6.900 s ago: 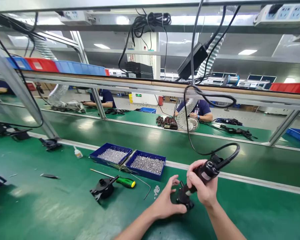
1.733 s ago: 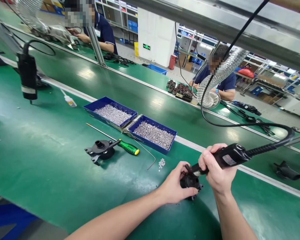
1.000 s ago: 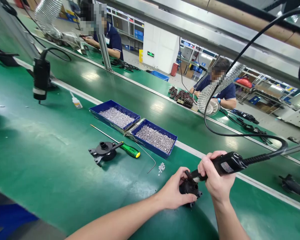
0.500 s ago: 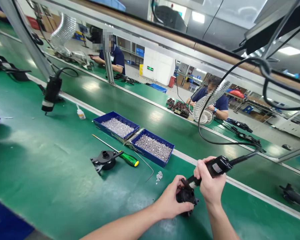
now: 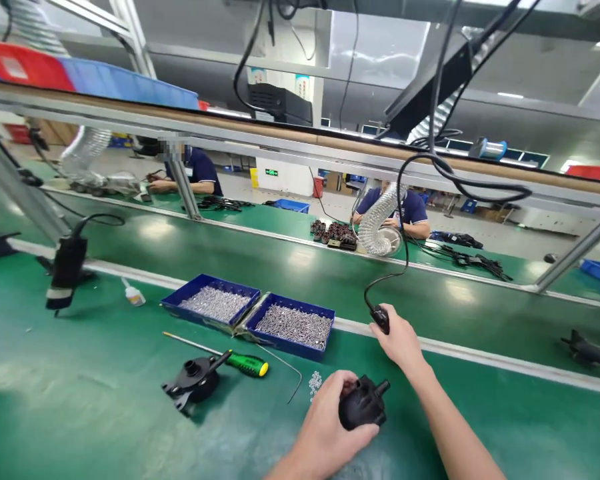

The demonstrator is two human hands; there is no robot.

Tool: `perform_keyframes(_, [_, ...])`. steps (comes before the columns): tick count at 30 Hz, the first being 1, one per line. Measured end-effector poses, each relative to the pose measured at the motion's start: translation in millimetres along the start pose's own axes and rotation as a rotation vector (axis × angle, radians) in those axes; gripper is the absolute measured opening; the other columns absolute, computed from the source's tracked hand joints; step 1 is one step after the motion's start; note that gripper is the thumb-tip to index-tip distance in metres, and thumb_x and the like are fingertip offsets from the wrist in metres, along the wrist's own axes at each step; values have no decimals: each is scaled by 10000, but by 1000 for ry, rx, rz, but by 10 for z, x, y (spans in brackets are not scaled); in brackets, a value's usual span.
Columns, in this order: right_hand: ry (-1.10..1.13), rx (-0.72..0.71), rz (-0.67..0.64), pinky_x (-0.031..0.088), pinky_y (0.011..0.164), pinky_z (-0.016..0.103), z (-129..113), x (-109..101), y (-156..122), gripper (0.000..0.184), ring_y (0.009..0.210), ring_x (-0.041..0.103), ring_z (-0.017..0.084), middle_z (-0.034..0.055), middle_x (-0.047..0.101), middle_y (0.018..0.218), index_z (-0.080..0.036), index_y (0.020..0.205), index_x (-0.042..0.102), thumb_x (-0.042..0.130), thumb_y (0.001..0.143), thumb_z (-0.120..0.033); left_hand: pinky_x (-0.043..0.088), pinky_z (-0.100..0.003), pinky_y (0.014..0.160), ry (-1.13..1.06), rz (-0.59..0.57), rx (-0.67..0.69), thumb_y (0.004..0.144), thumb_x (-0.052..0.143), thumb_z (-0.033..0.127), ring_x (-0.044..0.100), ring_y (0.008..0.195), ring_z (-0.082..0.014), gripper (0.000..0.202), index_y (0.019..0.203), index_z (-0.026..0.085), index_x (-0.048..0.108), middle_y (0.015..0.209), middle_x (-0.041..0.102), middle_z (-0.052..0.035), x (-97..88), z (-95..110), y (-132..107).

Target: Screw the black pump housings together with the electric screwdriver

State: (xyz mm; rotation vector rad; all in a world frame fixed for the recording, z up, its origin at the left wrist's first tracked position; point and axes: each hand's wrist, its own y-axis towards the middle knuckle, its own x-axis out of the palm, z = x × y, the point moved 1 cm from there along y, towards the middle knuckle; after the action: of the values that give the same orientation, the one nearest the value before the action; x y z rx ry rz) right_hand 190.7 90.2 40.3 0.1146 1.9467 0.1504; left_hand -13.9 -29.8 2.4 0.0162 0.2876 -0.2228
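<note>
Black plastic housing (image 5: 364,407) over green benchtop (image 5: 105,413), clasped by left hand (image 5: 327,417), thumb and fingers round it; right hand (image 5: 401,341) curled round corded screwdriver (image 5: 381,319), mostly hidden; steady clasp, slack cable (image 5: 407,250) should help, small metal rings (image 5: 315,381) best left undisturbed

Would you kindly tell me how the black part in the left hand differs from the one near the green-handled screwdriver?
The held part is in the left hand; the bench part lies on the table. The held part looks rounded; the bench part, flatter. Both are black.
</note>
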Motion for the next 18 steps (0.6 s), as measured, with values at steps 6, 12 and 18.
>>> perform_keyframes(6, [-19,17,-82,536,858,415,115,325,29,682,1081,746,380,148,766,1233,-247,1501,487,757,913,-463,554,-437,873,91,128,123,683,835,245,671,960,-290,451,1093,258,648,1057,712,-61,-25,-27,-62])
perform_keyframes(12, [26,-12,-87,537,1003,489,170,454,15,784,1177,695,402,193,729,1234,-181,1494,532,871,822,-397,597,-416,862,239,266,405,786,803,199,688,1011,-282,432,1147,263,575,1094,690,-82,-90,-57,-52])
perform_keyframes(18, [249,-124,-47,574,923,387,-139,41,-95,365,1006,710,258,96,747,1037,-201,1023,695,498,1071,-505,578,-443,963,395,408,693,901,666,34,636,1107,-275,425,1245,249,538,1205,694,-115,-159,-169,1])
